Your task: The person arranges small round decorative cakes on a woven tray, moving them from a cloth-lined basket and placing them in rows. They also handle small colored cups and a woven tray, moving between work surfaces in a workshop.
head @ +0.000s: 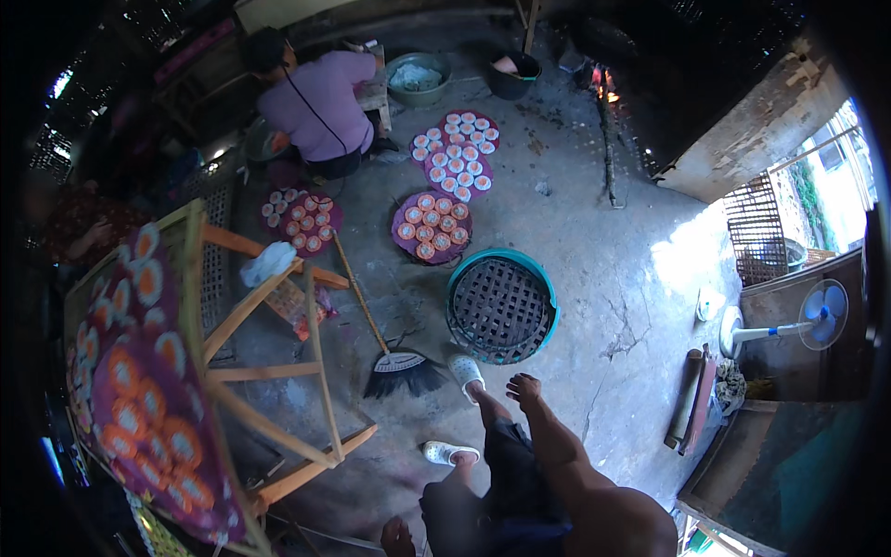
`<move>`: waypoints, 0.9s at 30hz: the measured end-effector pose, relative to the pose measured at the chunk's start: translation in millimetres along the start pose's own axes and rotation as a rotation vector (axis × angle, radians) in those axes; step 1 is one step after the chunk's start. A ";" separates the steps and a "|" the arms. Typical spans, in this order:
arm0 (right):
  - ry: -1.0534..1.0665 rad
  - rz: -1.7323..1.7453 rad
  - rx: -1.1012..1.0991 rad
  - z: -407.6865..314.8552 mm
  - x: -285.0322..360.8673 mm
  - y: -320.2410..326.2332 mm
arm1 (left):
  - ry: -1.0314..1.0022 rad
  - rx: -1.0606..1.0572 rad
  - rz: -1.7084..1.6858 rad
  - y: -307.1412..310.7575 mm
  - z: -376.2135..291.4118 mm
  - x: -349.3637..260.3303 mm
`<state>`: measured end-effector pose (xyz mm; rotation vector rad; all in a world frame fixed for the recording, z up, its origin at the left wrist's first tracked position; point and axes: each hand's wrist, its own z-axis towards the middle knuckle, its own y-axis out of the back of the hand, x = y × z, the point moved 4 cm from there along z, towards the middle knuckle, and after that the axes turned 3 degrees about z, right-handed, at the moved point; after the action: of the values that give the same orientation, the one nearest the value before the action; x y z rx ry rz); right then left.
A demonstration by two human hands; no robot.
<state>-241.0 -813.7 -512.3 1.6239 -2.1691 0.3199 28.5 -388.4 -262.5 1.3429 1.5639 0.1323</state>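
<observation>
My right hand [523,387] hangs in front of me with nothing in it, its fingers loosely bent and apart. Nearest to it is a teal plastic basin [550,278] with a dark woven basket [498,303] inside, on the concrete floor. Only part of my left hand [398,537] shows, low beside my leg; no held thing is visible there. To the left stands a wooden table [191,278], bearing round purple sheets [111,362] of orange-and-white ring-shaped pieces [184,445]. A broom [400,372] lies on the floor between table and basin.
More round purple sheets [456,259] with ring-shaped pieces lie farther ahead. Beyond sits a person [320,104] at a low wooden bench [376,90], near a wide basin [418,97]. Another person [97,223] is at far left. A wood fire [604,83] burns ahead right; a fan [738,333] stands right.
</observation>
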 end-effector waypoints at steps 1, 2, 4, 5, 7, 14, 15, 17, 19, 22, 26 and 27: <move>-0.007 0.050 -0.030 28.1 -1.9 -13.1 | 0.346 -0.055 -0.618 -7.4 -12.1 28.9; -0.045 0.061 -0.050 58.4 -4.1 -24.7 | 0.680 -0.129 -1.248 -30.8 -18.3 51.5; -0.059 0.055 -0.130 118.9 -8.3 -37.1 | 0.516 0.076 -0.234 -42.7 -27.9 74.2; -0.058 0.068 -0.076 146.8 -9.8 -43.1 | 0.565 0.073 -0.129 -52.9 -30.7 84.5; -0.130 0.196 -0.094 191.9 -17.3 -49.3 | 0.671 0.085 0.079 -65.5 -39.8 93.4; -0.184 0.143 -0.310 229.3 4.9 -61.5 | 0.481 0.087 0.285 -78.9 -6.8 47.8; -0.136 -0.038 -0.241 219.2 13.5 -56.8 | 0.444 0.082 0.276 -81.2 0.1 39.6; 0.309 -0.580 -0.091 199.2 45.9 -56.6 | 0.356 0.061 0.253 -84.0 18.4 24.8; 0.801 -1.182 -0.042 172.9 73.2 -61.6 | 0.272 0.029 0.264 -84.2 29.3 5.6; 0.865 -0.624 0.002 146.1 106.7 -67.1 | 0.385 0.014 0.166 -82.4 40.1 -22.6; 0.223 0.548 0.285 80.1 156.3 -142.2 | 0.348 -0.093 0.084 -62.5 86.6 -66.9; 0.501 0.204 0.424 40.7 184.4 -185.2 | 0.335 -0.126 0.059 -55.2 97.7 -77.2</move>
<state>-115.7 -1043.8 -476.2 1.3198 -1.9494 1.1785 51.1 -518.2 -297.2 1.3153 1.7596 0.5067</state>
